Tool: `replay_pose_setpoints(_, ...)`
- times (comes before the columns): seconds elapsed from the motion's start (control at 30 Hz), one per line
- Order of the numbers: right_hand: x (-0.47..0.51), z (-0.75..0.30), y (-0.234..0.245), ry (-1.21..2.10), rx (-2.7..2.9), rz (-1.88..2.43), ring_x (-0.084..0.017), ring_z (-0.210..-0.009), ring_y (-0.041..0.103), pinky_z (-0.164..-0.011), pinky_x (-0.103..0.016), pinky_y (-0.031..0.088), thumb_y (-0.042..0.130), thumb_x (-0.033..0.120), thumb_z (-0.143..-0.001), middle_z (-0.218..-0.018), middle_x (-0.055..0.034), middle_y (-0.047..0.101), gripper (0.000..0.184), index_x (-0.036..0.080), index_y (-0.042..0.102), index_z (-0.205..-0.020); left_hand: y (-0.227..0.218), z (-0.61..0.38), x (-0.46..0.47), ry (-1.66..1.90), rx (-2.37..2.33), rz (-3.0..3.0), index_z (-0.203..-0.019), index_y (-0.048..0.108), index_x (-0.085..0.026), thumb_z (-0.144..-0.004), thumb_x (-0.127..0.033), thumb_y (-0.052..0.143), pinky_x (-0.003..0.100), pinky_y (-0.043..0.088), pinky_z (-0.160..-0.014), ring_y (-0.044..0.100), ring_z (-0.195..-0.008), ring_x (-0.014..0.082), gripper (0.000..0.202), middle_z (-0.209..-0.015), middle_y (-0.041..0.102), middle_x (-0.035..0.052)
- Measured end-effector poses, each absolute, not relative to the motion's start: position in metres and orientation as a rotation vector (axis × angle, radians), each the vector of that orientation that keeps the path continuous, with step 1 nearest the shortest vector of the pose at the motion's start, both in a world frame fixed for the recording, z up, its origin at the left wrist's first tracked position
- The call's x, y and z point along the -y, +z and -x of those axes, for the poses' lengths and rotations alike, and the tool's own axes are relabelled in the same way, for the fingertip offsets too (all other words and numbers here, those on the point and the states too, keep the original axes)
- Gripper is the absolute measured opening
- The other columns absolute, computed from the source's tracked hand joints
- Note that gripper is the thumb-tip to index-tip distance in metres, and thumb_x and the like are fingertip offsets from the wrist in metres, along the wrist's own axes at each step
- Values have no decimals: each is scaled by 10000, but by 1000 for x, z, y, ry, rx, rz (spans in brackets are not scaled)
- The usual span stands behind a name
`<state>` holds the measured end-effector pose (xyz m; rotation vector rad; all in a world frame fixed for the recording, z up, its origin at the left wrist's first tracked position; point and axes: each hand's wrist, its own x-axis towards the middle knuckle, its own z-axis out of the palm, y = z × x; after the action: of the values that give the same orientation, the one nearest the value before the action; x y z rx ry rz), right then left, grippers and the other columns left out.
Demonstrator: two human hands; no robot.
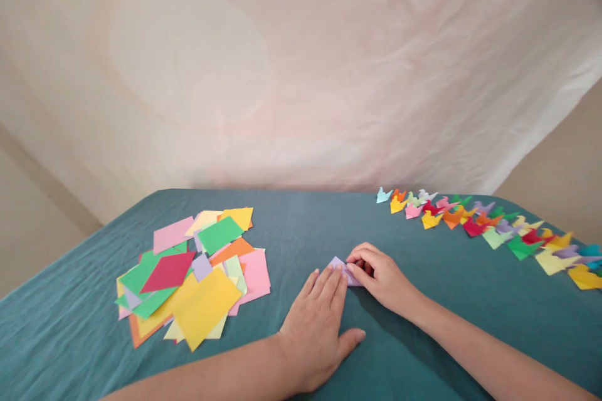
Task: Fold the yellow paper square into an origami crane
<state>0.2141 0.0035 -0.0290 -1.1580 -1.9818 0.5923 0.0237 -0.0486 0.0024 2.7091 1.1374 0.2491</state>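
A small piece of lilac paper, folded to a point at its far end, lies on the cloth between my hands. My left hand rests flat with its fingertips pressing on the paper's near left part and the thumb spread away to the right. At the paper's right edge, my right hand pinches it between thumb and curled fingers. Much of the paper is hidden under my left fingers, so its full shape does not show.
A loose heap of coloured paper squares lies to the left. Along the right side stand rows of folded paper birds in many colours. A teal cloth covers the table, and a pale fabric sheet hangs behind it.
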Motion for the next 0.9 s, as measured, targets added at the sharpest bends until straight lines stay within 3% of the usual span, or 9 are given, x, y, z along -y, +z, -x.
replay_pose_setpoints(0.17, 2, -218, -21, 665, 2081, 1063, -140, -767, 569, -642, -257, 476, 505, 241, -862, -927, -54, 584, 129, 194, 620, -898, 1, -23, 48, 235, -1132, -2690, -1415, 223, -127, -906, -543, 250, 424, 165, -1109, 142, -1367, 261, 658, -1470, 217, 120)
replay_pose_setpoints(0.37, 2, -229, -19, 694, 2214, 942, -175, -950, 564, -830, -322, 473, 600, 216, -804, -1068, -71, 571, 246, 216, 605, -1050, 0, -23, 48, 225, -1151, -2667, -1408, 239, -101, -904, -549, 237, 435, 160, -1108, 142, -1366, 274, 674, -1469, 212, 132)
replay_pose_setpoints(0.9, -1, -229, -19, 685, 2233, 941, -167, -936, 580, -833, -308, 472, 551, 207, -839, -1025, -71, 604, 182, 201, 643, -996, -1, -22, 49, 186, -1191, -2691, -1424, 170, -114, -908, -560, 185, 407, 146, -1120, 92, -1377, 245, 682, -1493, 128, 106)
